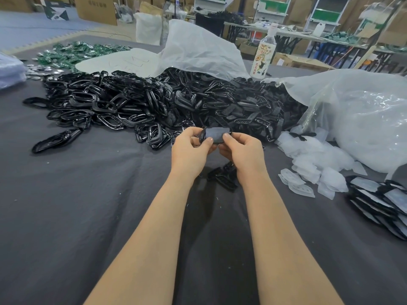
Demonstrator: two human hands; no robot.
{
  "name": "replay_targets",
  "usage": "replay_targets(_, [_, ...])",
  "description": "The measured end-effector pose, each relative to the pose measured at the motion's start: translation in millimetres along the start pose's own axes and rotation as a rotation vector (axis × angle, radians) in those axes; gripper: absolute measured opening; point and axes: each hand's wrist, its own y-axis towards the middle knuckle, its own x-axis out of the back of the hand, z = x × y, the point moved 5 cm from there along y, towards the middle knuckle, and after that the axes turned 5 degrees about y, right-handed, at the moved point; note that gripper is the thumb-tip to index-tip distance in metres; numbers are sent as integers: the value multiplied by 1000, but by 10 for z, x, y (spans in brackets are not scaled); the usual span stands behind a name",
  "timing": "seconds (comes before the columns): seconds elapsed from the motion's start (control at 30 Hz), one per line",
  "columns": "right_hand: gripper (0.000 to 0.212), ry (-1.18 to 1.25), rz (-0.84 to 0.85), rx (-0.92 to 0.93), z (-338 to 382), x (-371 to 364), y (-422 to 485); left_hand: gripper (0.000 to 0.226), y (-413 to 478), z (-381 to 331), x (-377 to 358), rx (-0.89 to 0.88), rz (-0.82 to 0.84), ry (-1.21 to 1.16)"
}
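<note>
Room: workshop with cardboard boxes, shelving and folding tables behind.
Surface: wide table (77,205) under dark grey cloth, filling the view.
Black heap (123,106): glossy black plastic frames and flat slotted parts, piled across the middle of the surface towards its far edge.
Clear bag (363,119): bulging, at the right edge, mouth facing the heap.
White bag (198,49): crumpled, draped over the far side of the heap.
Green boards (72,53): scattered at the far left corner, with shiny silver discs just beside them.
Translucent pieces (312,164): spilled from the clear bag near the right edge.
Stacked parts (378,201): black, pale-faced, layered at the right edge.
Bottle (263,56): upright at the far edge, behind the heap.
Left hand (189,150): fingers curled round the left end of the black fob shell, thumb on top.
Right hand (244,150): pinches its right end, thumb on its face.
Loose black parts (224,176): on the cloth, below the wrists.
Black fob shell (217,134): held above the middle of the surface, just before the heap.
</note>
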Motion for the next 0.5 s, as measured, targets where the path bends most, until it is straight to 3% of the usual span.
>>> replay_targets(0.2, [14, -53, 110, -3, 6, -43, -3, 12, 11, 35, 26, 28, -36, 30])
replay_targets(0.5, [19, -71, 85, 27, 20, -39, -14, 15, -3, 17, 7, -13, -31, 108])
